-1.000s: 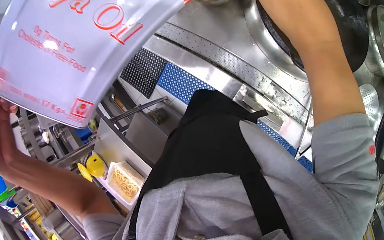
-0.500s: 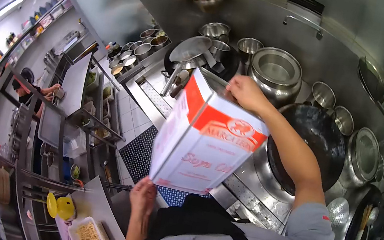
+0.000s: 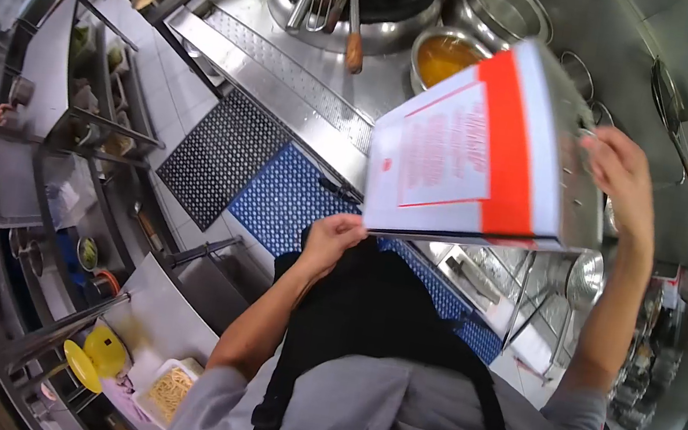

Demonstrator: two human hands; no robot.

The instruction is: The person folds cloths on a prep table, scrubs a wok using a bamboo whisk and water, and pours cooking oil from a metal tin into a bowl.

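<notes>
Oil tin in the air, centre-right of frame, tipped with its top end facing right. Right hand: fingers curled closed on that top end. Left hand: thumb and fingers pinching the lower left corner. Bowl of orange liquid just behind, upper centre. Blue mat below left; noodle tray lower left.
</notes>
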